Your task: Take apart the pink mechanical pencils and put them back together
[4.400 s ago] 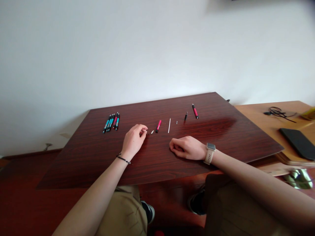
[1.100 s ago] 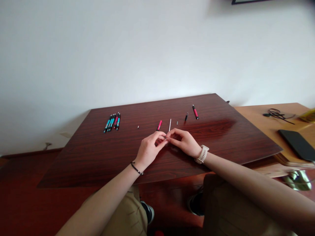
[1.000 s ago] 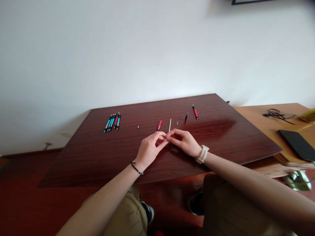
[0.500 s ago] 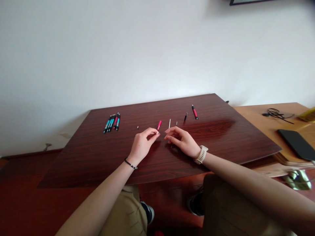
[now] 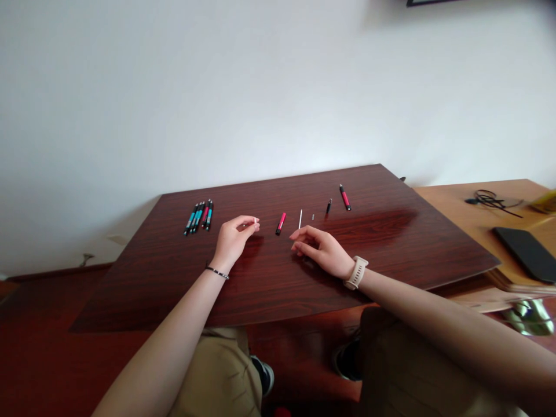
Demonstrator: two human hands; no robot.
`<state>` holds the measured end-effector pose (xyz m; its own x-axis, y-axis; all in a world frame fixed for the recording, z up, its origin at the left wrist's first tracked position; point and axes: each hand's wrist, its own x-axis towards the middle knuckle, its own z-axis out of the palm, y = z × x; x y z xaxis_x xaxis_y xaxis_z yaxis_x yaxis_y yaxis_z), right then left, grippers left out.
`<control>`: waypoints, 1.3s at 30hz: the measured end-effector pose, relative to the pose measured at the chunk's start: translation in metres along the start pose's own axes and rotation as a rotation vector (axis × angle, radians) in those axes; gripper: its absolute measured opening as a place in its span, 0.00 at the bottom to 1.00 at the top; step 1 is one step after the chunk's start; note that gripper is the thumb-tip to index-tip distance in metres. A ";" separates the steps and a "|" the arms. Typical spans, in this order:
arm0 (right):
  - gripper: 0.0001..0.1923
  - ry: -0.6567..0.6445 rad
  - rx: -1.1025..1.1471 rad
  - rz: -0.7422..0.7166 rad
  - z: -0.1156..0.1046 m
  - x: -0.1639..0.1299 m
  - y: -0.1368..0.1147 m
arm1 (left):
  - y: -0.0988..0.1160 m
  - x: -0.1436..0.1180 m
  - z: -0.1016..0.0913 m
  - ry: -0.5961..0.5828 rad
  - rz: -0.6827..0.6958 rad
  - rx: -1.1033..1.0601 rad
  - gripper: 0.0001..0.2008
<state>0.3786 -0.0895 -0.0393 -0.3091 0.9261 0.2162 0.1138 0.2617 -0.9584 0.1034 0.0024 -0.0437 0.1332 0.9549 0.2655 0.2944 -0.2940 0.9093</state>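
Pink barrel [image 5: 281, 223] on table [image 5: 195, 301]. L hand [image 5: 231, 240], left of barrel: near-pinched, can't tell if loaded. R hand [image 5: 322, 250], right of barrel: loosely spread. Use light grip; avoid nudging barrel.

The table [image 5: 143, 292] gives free passage at lower left; pens [image 5: 200, 215] at left, red tube [image 5: 281, 222] and white stick [image 5: 300, 218] mid-frame obstruct.

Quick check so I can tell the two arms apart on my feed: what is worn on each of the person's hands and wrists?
The left hand has a thin dark bracelet with lighter flecks at the wrist. The right hand has a wider, pale beige strap with a row of dark slots. Neither side shows gloves or sleeves.
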 end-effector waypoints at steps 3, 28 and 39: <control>0.11 -0.013 -0.017 -0.005 0.000 0.000 -0.001 | -0.002 0.007 0.000 -0.001 0.063 0.119 0.13; 0.16 0.118 -0.110 -0.114 0.002 -0.002 -0.010 | 0.062 -0.045 0.066 -0.269 -0.057 -0.205 0.13; 0.15 0.130 -0.176 -0.117 0.003 -0.003 -0.011 | 0.059 -0.045 0.062 -0.338 -0.023 -0.130 0.16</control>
<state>0.3758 -0.0958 -0.0303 -0.2067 0.9109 0.3572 0.2501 0.4022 -0.8807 0.1737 -0.0602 -0.0217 0.4399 0.8865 0.1438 0.1813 -0.2444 0.9526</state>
